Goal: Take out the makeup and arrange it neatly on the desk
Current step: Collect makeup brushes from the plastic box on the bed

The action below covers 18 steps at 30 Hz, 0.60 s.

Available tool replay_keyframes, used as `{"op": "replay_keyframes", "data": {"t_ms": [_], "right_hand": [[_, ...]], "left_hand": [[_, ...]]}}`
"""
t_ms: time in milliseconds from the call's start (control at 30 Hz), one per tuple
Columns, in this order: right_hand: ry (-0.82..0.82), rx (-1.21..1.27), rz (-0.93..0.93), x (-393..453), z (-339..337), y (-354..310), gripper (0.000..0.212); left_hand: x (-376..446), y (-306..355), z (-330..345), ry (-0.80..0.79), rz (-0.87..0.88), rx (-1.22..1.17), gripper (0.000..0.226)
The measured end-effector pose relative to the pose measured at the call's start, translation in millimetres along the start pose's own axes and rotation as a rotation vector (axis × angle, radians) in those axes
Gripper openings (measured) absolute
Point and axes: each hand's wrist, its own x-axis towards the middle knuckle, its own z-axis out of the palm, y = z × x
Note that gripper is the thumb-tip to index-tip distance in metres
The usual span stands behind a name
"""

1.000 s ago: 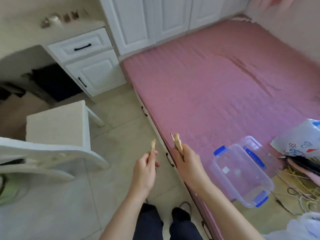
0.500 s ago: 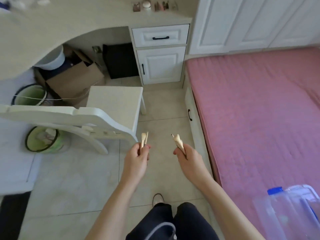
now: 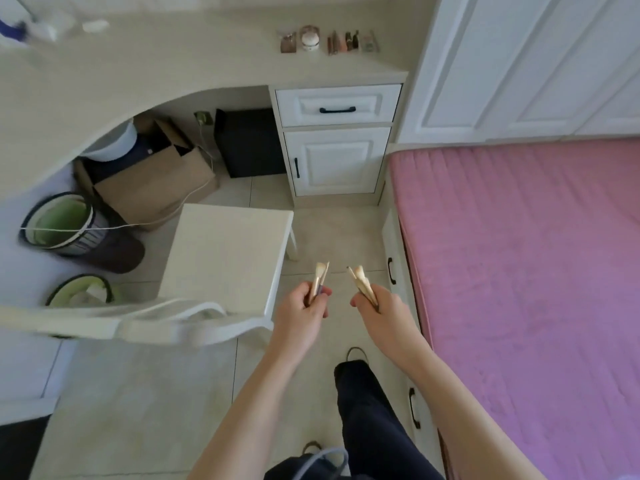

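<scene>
My left hand [image 3: 302, 306] grips a small bunch of pale gold makeup brushes [image 3: 320, 277], bristles pointing up. My right hand [image 3: 379, 311] holds another bunch of the same brushes [image 3: 360, 280], fanned slightly. Both hands hover over the tiled floor between the white chair [image 3: 221, 258] and the bed. Far ahead, the beige desk [image 3: 194, 60] carries a row of makeup items [image 3: 329, 41] near its right end: a small palette, a white jar and several thin tubes standing side by side.
A pink mattress [image 3: 526, 271] fills the right. White drawers [image 3: 337, 140] sit under the desk, with a cardboard box [image 3: 152, 188], a black box and two green bins [image 3: 57, 220] beneath. White wardrobe doors [image 3: 526, 64] rise at the back right.
The view has swung left from the bed and the clear plastic box toward the desk, and moved closer to it. Both hands keep holding their brushes, drawn a little nearer together.
</scene>
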Motion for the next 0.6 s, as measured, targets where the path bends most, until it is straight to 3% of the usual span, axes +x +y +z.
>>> {"op": "replay_keyframes", "data": {"t_ms": [233,600], "right_hand": [[-0.037,-0.09,-0.088,116,-72,-50,0.023],[-0.001,-0.026,-0.019,251,-117,-100,0.025]], "left_hand": [[97,74,34,0.061,-0.016,-0.065,0.014],[231,137,38,0.122,-0.039,-0.055,0.014]]}}
